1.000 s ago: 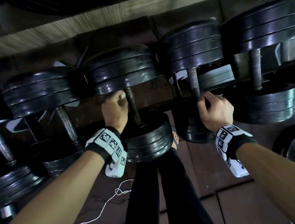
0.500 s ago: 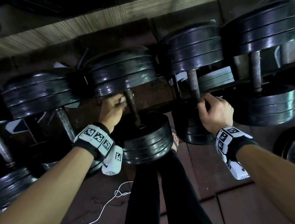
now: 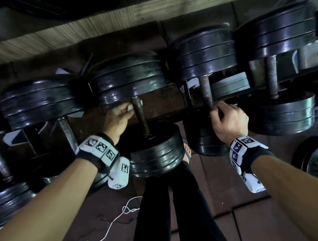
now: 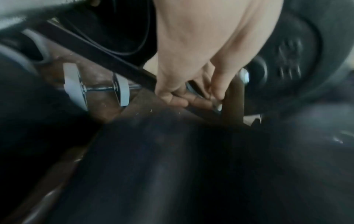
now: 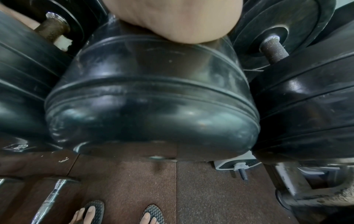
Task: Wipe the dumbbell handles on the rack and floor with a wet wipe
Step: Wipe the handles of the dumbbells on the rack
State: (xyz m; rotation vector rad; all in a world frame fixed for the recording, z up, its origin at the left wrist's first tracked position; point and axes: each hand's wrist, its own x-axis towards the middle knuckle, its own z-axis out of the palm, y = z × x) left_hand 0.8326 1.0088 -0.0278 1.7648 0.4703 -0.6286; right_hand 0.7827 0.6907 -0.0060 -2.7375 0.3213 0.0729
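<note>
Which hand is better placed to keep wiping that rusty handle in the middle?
The left hand. It holds the white wipe right beside that handle. The right hand grips the neighbouring dumbbell's handle and holds no wipe.

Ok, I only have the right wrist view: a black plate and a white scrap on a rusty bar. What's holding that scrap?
Observer: The left hand pinches that wipe against the handle, near its far plate.
Operator: And my right hand's fingers?
Observer: The right hand curls round the near end of the next handle; no wipe there.
Operator: Anything left of the wipe?
Observer: Another handle, with neither hand on it.
</note>
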